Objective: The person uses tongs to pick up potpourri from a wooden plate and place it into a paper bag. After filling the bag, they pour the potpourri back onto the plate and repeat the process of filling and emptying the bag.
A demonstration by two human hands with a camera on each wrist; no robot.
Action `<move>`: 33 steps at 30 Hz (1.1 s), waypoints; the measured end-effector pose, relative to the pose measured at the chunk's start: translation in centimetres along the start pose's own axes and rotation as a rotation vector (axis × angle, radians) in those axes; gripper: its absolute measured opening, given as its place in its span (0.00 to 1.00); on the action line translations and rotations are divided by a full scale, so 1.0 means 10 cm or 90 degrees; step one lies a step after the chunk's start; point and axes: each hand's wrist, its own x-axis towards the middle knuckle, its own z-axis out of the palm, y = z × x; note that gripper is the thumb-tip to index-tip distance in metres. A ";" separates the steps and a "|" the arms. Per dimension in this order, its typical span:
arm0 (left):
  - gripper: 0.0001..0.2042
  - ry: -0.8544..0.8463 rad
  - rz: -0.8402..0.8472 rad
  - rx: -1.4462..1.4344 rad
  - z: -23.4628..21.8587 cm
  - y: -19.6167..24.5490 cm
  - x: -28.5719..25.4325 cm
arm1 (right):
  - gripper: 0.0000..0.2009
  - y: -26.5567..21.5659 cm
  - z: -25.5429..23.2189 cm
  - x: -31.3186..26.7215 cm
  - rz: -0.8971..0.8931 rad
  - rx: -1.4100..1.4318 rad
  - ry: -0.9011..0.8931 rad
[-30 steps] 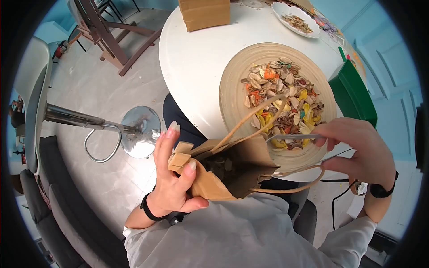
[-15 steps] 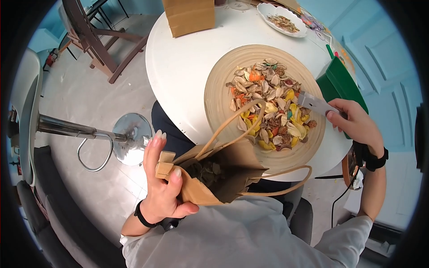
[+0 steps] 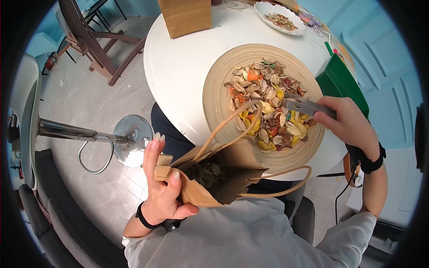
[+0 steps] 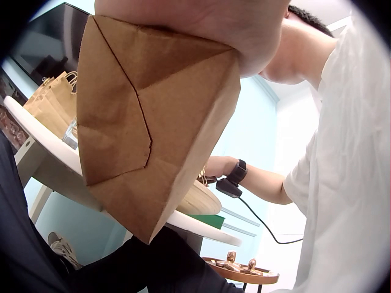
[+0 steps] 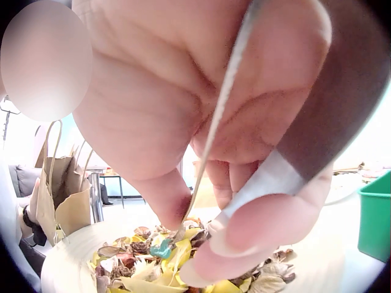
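Note:
In the head view my left hand [image 3: 161, 190] holds a brown paper bag [image 3: 203, 190], tilted with its mouth towards the plate. A small pale brown blocky piece [image 3: 163, 168] shows between the fingers at the bag's edge. Dark dried bits [image 3: 209, 173] lie inside. The bag's folded bottom [image 4: 122, 122] fills much of the left wrist view. My right hand [image 3: 351, 123] pinches metal tongs [image 3: 306, 106], their tips among dried petals [image 3: 268, 91] heaped on a round wooden plate [image 3: 216, 96]. In the right wrist view the two tong arms stand apart, tips partly hidden by fingers.
On the white table [image 3: 174, 67] stand another paper bag [image 3: 187, 18], a white scalloped dish [image 3: 263, 10] with dried bits, and a green container [image 3: 342, 78] right of the plate. A bar stool [image 3: 82, 134] is left on the floor. A cable [image 4: 266, 229] trails from the right wrist.
My right hand and the tongs have moved from beside the bag's mouth out over the plate, then left into the petals. My left hand keeps holding the bag, nearly still.

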 end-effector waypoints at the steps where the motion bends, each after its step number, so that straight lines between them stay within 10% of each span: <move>1: 0.40 -0.001 -0.002 0.000 0.00 0.00 0.00 | 0.12 0.01 0.01 0.00 0.000 0.000 0.000; 28: 0.40 -0.003 0.006 -0.007 0.01 -0.01 0.00 | 0.09 0.01 -0.17 -0.14 0.124 0.231 0.036; 33: 0.41 -0.006 0.003 -0.011 0.00 -0.01 0.01 | 0.09 -0.27 -0.09 -0.29 -0.085 0.265 -0.057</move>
